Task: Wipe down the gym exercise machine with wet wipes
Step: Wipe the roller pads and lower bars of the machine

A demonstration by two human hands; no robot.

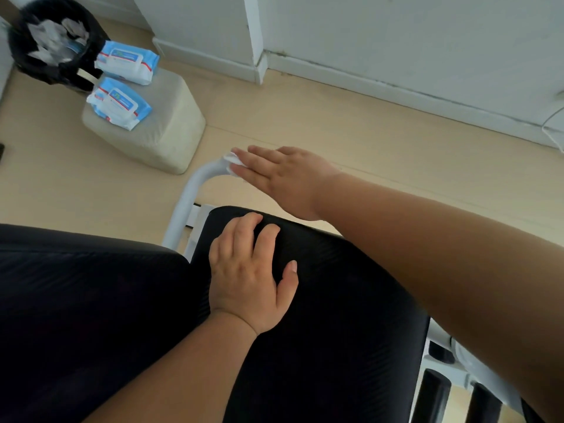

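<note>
Here, the black bin (93,41) holds crumpled used wipes (50,41). Beside it, two blue packs, one pack (126,62) and another pack (119,103), lie on a pale block (171,129); their labels are too blurry to read. The right hand (280,178), fingers flat, presses a white wipe (232,161) onto the machine's white bar (189,193). The left hand (247,279) rests loosely on the black seat (335,300).

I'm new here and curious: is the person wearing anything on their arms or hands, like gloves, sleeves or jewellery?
No. The left hand and right hand are bare: no gloves, rings, watch or bracelets show. The left forearm and right forearm are uncovered too, with no sleeve in view. The left thumbnail looks short and unpainted.
</note>
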